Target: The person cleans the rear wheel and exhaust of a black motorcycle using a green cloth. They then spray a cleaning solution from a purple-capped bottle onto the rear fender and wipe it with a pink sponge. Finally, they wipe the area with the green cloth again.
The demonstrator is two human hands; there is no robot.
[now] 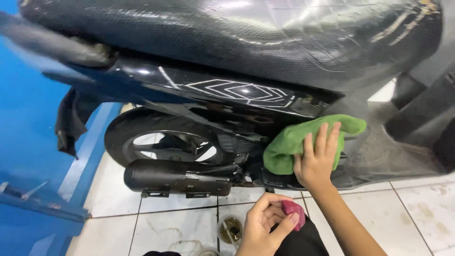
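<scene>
Right hand (316, 161) flat on green cloth (303, 142), pressed to scooter side panel (237, 95). Above grip: seat (237, 33) overhangs, blocks way up. Left of grip: rear wheel (166, 142) & black exhaust (177, 176), tight gaps only betw. them. Right of grip: footboard (398, 147) slopes off, some room above it. Below grip: tiled floor (417, 213) open, free approach. Left hand (268, 225) w/ pink bit (294, 213) sits just under right wrist, near floor drain (231, 229). Blue wall (23, 118) far left, well apart.
</scene>
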